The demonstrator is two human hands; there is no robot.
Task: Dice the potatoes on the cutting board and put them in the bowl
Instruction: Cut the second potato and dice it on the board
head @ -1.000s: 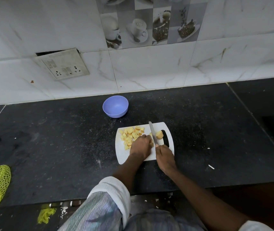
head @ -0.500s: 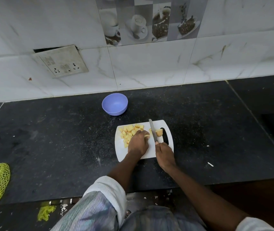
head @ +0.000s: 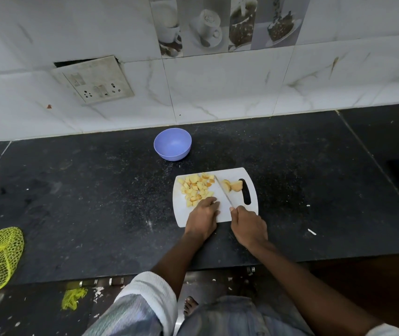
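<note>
Left hand [head: 202, 218] back — black counter [head: 96, 202] (speckled)

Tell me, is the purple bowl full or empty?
Empty. The bowl shows only its bare purple inside; all the diced potato pieces lie on the cutting board.

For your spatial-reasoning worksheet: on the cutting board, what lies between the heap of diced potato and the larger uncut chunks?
In the head view, the knife blade lies slantwise on the board between the dice and the chunks, held by the right hand.
</note>
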